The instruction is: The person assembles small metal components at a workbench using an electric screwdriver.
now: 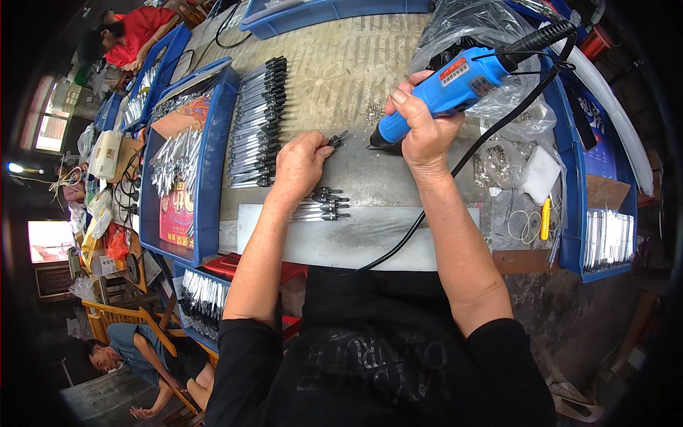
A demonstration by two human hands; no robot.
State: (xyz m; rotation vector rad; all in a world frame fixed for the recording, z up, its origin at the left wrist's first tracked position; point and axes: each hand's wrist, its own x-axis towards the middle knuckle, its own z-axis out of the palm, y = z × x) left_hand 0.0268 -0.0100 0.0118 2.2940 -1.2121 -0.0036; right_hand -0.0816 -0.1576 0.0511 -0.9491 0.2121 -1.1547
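My right hand (427,132) is wrapped round a blue electric screwdriver (445,87), whose dark bit points down and left over the grey worktop. To its left, my left hand (299,164) pinches a slim part with a black end (337,139); the rest of it is hidden by my fingers. The bit and the part are a short gap apart. Left of that hand lies a long row of silver rods with black ends (256,121). A smaller group of similar rods (320,206) sits near my left forearm, partly over a pale board (363,238).
Blue bins hold rods at left (229,92) and right (571,242). Small metal pieces (498,162), white foam (541,174) and a yellow-handled tool (546,219) lie at right. The screwdriver's black cable (473,149) crosses by my right arm. Two other people are at left.
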